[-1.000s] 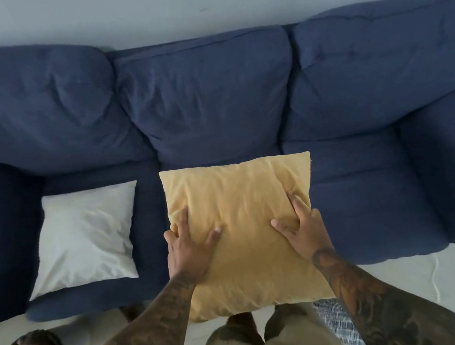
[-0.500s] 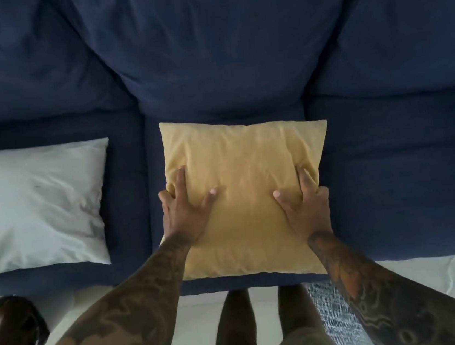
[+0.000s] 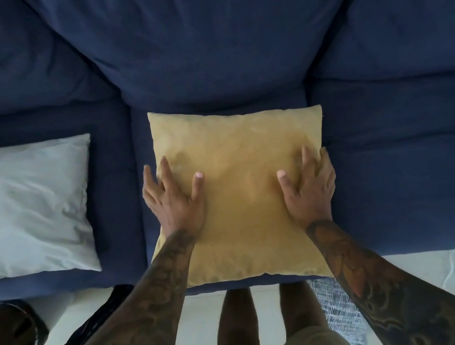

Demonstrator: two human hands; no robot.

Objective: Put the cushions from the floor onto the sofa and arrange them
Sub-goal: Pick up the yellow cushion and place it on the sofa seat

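A yellow cushion (image 3: 237,148) lies flat on the middle seat of the dark blue sofa (image 3: 407,179), its near edge reaching the seat's front. My left hand (image 3: 174,201) grips its left side, fingers over the edge and thumb on top. My right hand (image 3: 308,188) holds the right side the same way. A white cushion (image 3: 27,208) lies flat on the left seat, apart from the yellow one.
The sofa's back cushions (image 3: 205,46) rise right behind the yellow cushion. On the white floor (image 3: 448,274) a blue-and-white patterned fabric (image 3: 340,310) shows beside my right leg, partly hidden by my arm. A dark round object (image 3: 8,334) sits at the lower left.
The yellow cushion has moved from hanging over the seat's front edge to lying further back on the middle seat. My view has come closer to the sofa.
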